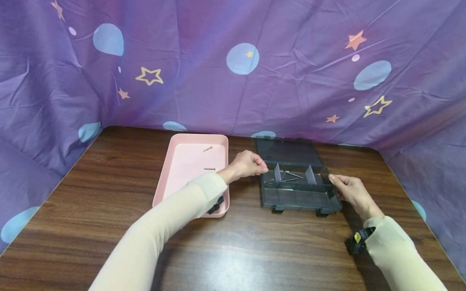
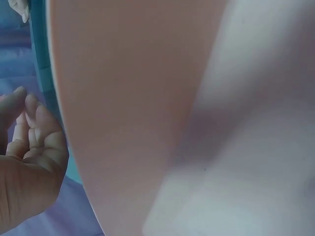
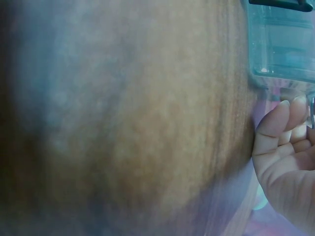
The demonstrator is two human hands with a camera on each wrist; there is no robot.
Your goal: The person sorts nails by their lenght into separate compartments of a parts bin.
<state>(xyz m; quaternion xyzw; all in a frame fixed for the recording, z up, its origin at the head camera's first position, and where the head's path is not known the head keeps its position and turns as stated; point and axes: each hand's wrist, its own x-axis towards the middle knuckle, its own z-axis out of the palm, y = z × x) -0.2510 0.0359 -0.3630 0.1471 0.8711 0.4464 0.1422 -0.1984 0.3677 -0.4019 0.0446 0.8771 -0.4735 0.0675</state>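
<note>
A dark see-through organizer box point(image 1: 298, 199) lies on the table with its lid point(image 1: 287, 151) laid back. My left hand point(image 1: 247, 165) has its curled fingertips at the left rim, by the left compartment; whether a small thing sits between them is hidden. In the left wrist view the left hand point(image 2: 34, 157) shows thumb and fingers close together. My right hand point(image 1: 351, 193) pinches the box's right side; the right wrist view shows that hand point(image 3: 290, 147) at the box corner point(image 3: 280, 54). Nails point(image 1: 291, 178) lie in the middle compartment, screws point(image 1: 269, 182) in the left one.
A pink tray point(image 1: 164, 178) stands left of the box, under my left forearm, with one screw point(image 1: 207, 149) toward its far end and another point(image 1: 209, 169) nearer. Upright dividers point(image 1: 310, 175) split the box's back row. A purple curtain point(image 1: 204, 101) hangs behind the wooden table point(image 1: 255, 250).
</note>
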